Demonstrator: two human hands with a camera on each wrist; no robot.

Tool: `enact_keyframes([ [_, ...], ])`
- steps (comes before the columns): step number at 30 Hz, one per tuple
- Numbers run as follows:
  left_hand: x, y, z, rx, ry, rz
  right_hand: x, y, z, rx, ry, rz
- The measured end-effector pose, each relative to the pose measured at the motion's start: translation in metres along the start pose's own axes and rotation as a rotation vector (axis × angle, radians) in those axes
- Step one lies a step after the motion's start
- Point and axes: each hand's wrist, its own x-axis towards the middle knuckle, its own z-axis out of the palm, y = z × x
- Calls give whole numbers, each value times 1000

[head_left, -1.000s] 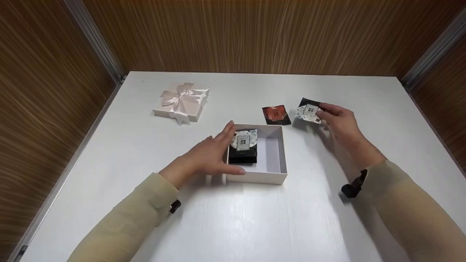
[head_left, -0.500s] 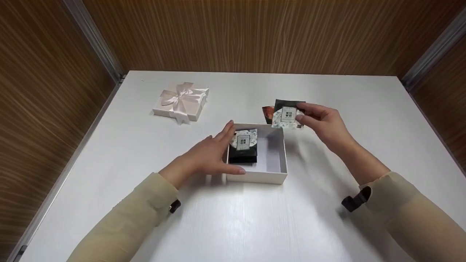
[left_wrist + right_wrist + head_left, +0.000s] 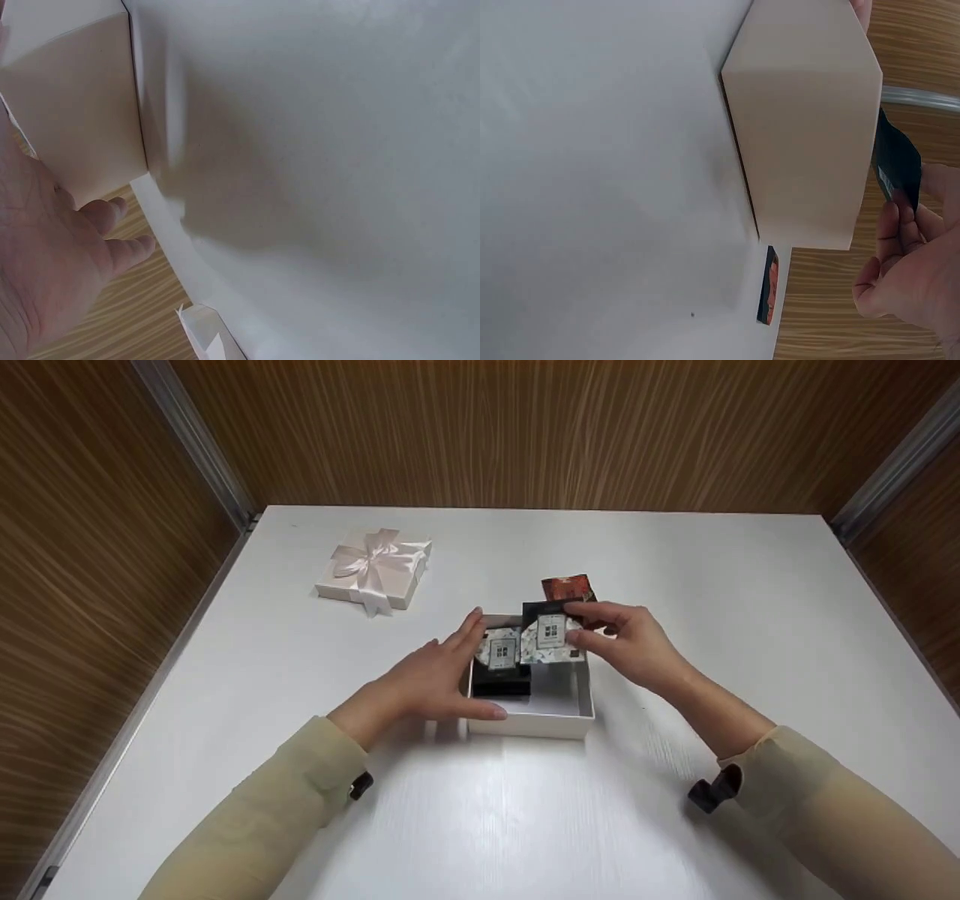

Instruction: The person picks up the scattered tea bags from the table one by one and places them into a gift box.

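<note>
An open white box stands mid-table, with a stack of black and white floral sachets inside on its left. My left hand rests against the box's left side, fingers spread and thumb along the front edge. Between thumb and fingers my right hand pinches another black and white sachet over the box's right half. In the right wrist view the dark back of that sachet shows above the box rim. A red and black sachet lies behind the box, partly covered by the right hand and held sachet.
A pale pink lid with a satin ribbon bow lies at the back left of the white table. Wood-grain panels close off the back and sides.
My right hand has carried the pinched sachet leftward and nearer, from the table's right side to above the box. The left hand has stayed on the box.
</note>
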Motion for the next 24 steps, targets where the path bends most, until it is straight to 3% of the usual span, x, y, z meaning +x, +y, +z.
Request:
enact_keyframes([
  [24,0,0,0,-8,19,-12,1,-1,25,-12,-63,-43],
])
